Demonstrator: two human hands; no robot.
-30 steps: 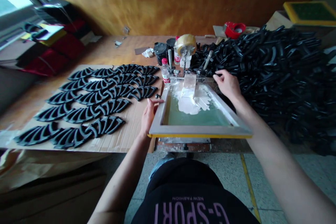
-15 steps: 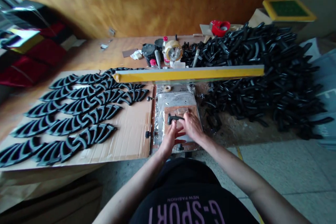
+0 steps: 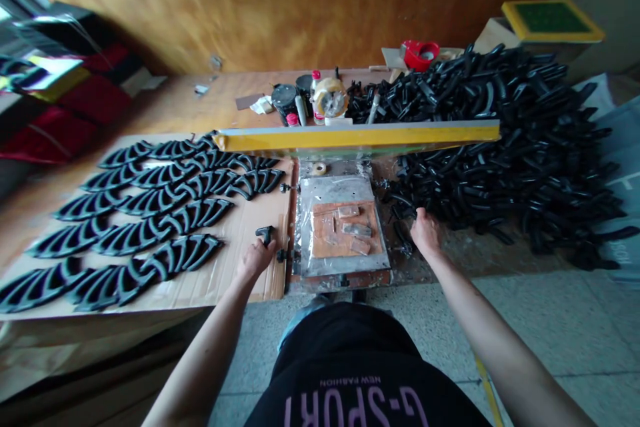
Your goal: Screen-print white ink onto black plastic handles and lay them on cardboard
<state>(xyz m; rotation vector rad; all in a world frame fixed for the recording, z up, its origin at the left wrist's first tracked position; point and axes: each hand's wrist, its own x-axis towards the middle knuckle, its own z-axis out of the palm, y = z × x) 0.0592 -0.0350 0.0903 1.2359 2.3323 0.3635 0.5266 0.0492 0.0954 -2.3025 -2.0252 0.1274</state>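
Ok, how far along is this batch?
Done: rows of black curved parts lie on the cardboard sheet. In hand: the left hand grips one more black part beside those rows, and the right hand is at the edge of the loose heap of black parts. Left: that heap looks far bigger than the rows, so most of the batch seems to remain.

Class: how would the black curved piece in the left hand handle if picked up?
Probably stiff: the black curved piece keeps its hook shape in the left hand. Probably light, held by fingertips. Its curve may rock when set down.
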